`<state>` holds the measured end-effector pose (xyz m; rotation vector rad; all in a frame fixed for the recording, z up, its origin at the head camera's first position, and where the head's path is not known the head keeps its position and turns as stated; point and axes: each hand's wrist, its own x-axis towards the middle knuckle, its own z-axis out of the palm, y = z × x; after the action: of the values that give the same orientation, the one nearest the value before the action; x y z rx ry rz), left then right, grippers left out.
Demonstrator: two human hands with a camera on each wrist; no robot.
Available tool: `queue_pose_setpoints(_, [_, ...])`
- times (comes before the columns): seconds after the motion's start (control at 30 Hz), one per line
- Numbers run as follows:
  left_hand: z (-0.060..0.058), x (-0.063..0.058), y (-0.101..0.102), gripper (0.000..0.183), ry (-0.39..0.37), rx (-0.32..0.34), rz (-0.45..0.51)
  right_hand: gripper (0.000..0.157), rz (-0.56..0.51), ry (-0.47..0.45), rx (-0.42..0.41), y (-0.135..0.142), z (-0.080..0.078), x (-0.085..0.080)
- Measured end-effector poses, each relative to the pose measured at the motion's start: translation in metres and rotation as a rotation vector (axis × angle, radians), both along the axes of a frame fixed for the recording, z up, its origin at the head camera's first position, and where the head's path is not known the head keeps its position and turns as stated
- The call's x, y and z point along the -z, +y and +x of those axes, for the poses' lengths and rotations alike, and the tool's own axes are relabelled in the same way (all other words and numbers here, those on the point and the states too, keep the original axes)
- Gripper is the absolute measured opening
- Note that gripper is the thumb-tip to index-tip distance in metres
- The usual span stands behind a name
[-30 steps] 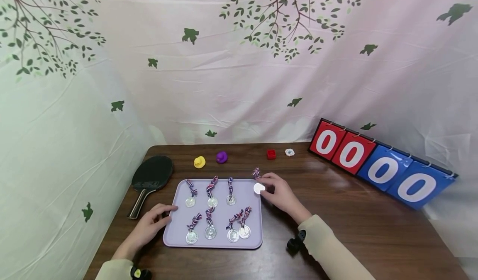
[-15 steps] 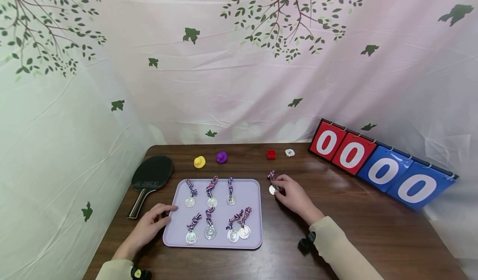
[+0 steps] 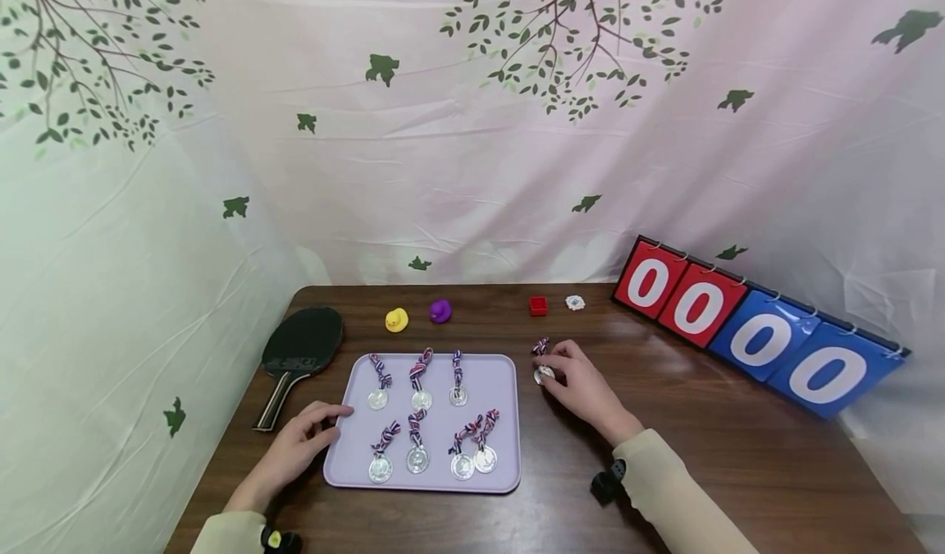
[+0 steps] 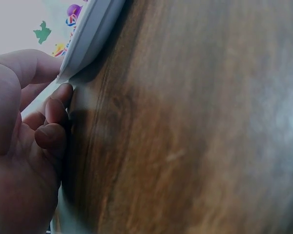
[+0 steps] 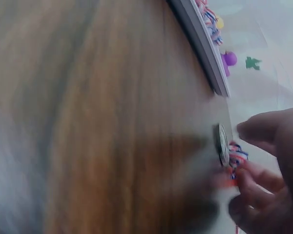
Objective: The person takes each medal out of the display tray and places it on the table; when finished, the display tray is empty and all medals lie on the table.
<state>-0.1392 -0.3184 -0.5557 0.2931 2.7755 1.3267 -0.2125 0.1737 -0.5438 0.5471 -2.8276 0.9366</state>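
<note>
A lilac tray [image 3: 489,386] lies on the wooden table with several silver medals [image 3: 417,459] on it, each with a knotted red, white and blue ribbon. My left hand [image 3: 291,453] rests at the tray's left side, its fingertips touching the rim [image 4: 90,41]. To the right of the tray, another silver medal [image 5: 223,145] lies on the table. Over it hovers my right hand [image 3: 586,388], with the thumb apart from the disc and the other fingers around the knotted ribbon [image 5: 238,154]. Whether those fingers touch the ribbon is unclear.
A black table tennis bat [image 3: 303,345] lies left of the tray. Behind it stand a yellow duck [image 3: 396,320], a purple duck [image 3: 440,311], a red block [image 3: 538,306] and a small white piece [image 3: 574,302]. A flip scoreboard [image 3: 753,324] leans at the right.
My right hand has carried the medal from the tray's back right corner to the table on the right and loosened its hold. My left hand has stayed at the tray's rim.
</note>
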Motion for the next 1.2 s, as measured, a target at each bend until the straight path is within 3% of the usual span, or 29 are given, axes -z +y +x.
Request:
queue_pose_setpoints(0.1, [0.0,0.0,0.0,0.028,0.002,-0.003,-0.002,0.027,-0.015,0.053,-0.004,-0.01,0.002,-0.002])
queue_pose_setpoints(0.27, [-0.001,0.0,0.001,0.028,0.002,-0.003,-0.001,0.021,-0.006,0.11,-0.093,-0.041,0.005,-0.005])
queue_pose_setpoints(0.67, [-0.002,0.002,0.001,0.029,0.019,0.0,0.003,0.028,0.131,0.059,-0.308,-0.112,0.016,-0.014])
queue_pose_setpoints(0.9, [-0.001,0.002,0.0,0.028,0.024,0.007,0.003,0.029,0.224,0.06,-0.285,-0.128,0.017,-0.01])
queue_pose_setpoints(1.2, [-0.001,0.004,0.0,0.027,0.005,0.003,0.014,0.021,0.198,0.072,-0.246,-0.131,0.014,-0.011])
